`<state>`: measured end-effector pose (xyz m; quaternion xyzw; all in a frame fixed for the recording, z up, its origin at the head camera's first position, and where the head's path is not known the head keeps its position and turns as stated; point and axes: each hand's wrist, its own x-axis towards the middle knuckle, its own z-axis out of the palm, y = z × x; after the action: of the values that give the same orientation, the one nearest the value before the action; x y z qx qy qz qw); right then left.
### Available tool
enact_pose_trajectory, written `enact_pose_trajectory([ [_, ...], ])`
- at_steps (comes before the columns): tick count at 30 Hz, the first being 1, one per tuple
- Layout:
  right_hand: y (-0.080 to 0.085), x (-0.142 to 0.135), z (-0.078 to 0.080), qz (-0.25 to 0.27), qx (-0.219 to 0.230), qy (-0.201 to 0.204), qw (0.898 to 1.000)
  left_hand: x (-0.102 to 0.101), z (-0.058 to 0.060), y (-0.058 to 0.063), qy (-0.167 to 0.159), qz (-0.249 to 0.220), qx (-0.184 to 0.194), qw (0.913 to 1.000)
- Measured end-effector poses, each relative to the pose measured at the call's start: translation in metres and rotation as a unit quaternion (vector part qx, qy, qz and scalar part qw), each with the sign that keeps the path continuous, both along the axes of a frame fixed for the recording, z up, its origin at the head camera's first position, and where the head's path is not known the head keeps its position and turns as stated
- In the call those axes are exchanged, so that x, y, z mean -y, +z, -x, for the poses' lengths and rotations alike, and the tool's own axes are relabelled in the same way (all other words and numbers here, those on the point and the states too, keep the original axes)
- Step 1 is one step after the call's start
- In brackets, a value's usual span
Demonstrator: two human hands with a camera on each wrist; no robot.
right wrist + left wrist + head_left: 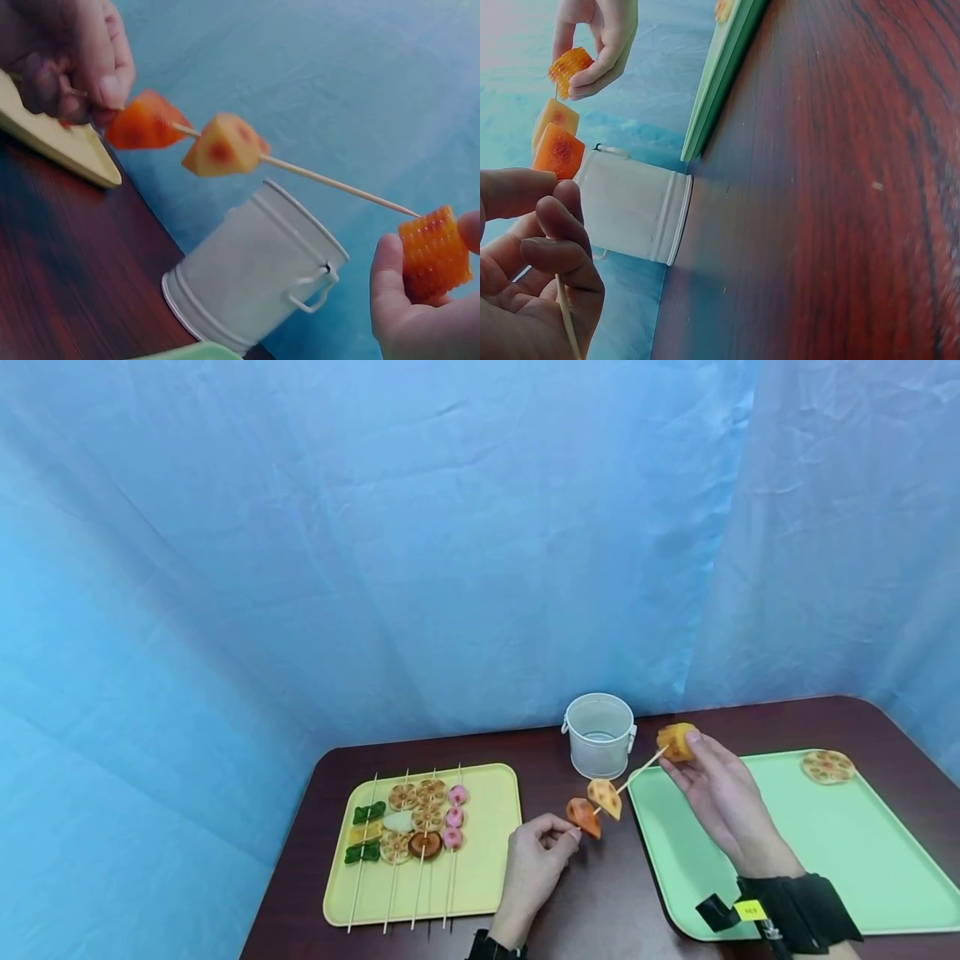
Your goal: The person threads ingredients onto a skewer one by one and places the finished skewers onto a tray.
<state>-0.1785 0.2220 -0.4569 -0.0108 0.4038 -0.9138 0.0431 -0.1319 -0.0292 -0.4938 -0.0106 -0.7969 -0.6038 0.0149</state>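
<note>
My left hand point(534, 870) pinches a wooden skewer point(337, 184) just below an orange wedge point(583, 817), its fingertips touching that piece. A paler yellow wedge point(223, 145) with brown spots is threaded further up. Between thumb and fingers, my right hand point(733, 806) holds a chunk of corn point(435, 253) at the skewer's pointed end. The tip meets the corn's side; how deep it goes in, I cannot tell. In the left wrist view, the skewer's lower end runs down past the left palm.
A yellow tray point(495, 860) at left bears several loaded skewers. Behind the hands stands a white metal bucket point(600, 743) with side handles. The green tray point(840, 860) under the right forearm carries a lotus root slice point(828, 767). A blue curtain point(480, 543) hangs behind the dark table point(292, 860).
</note>
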Motion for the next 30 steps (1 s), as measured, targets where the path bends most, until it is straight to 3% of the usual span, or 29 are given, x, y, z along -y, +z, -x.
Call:
enact_pose_trajectory([
  [4, 0.001, -0.001, 0.0, -0.087, -0.027, -0.008, 0.996, 0.002, 0.0, -0.002, -0.003, 0.009, -0.006, 0.9999],
  [11, 0.004, 0.0, -0.002, -0.22, -0.033, -0.026, 0.975, 0.002, 0.002, -0.004, -0.009, 0.013, -0.01, 0.9998],
  [14, 0.003, 0.004, -0.002, -0.27, -0.027, -0.015, 0.962, 0.002, 0.001, -0.003, -0.006, 0.012, -0.008, 0.9999],
  [17, 0.002, 0.01, -0.003, -0.33, -0.023, -0.003, 0.944, 0.001, 0.0, 0.0, 0.001, 0.017, -0.007, 0.9998],
  [20, 0.0, 0.015, -0.003, -0.373, -0.021, 0.006, 0.928, -0.001, -0.002, 0.006, 0.007, 0.021, -0.007, 0.9997],
  [25, -0.002, 0.022, -0.005, -0.42, -0.022, 0.023, 0.907, -0.001, -0.008, 0.03, 0.006, 0.014, -0.009, 0.9998],
  [30, -0.004, 0.031, -0.007, -0.441, -0.017, 0.035, 0.897, 0.0, -0.011, 0.04, 0.008, 0.011, -0.015, 0.9998],
])
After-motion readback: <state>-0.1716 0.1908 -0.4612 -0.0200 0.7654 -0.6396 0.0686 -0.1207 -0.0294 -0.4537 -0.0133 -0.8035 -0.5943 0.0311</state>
